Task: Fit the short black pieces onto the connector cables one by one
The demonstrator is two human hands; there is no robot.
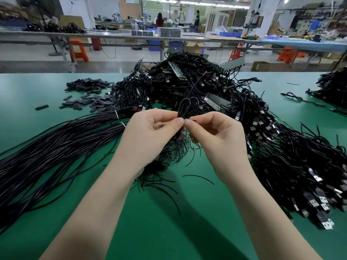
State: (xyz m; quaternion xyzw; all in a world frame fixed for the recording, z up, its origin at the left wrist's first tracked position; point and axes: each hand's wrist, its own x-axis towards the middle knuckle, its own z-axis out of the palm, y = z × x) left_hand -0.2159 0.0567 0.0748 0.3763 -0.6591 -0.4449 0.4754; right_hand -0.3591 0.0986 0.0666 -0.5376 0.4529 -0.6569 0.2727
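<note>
Left hand (150,134) and right hand (216,136) pinch a thin black looped connector cable (187,107) between meeting fingertips; loops rise above them. Flat short black sleeve pieces (90,94) lie far left; feeding straight seems best.

No text, label, brand, number or sign can be read. Any markings on the USB plugs (319,199), the green circuit boards (177,71) and the distant cartons (260,65) are too small or blurred.
</note>
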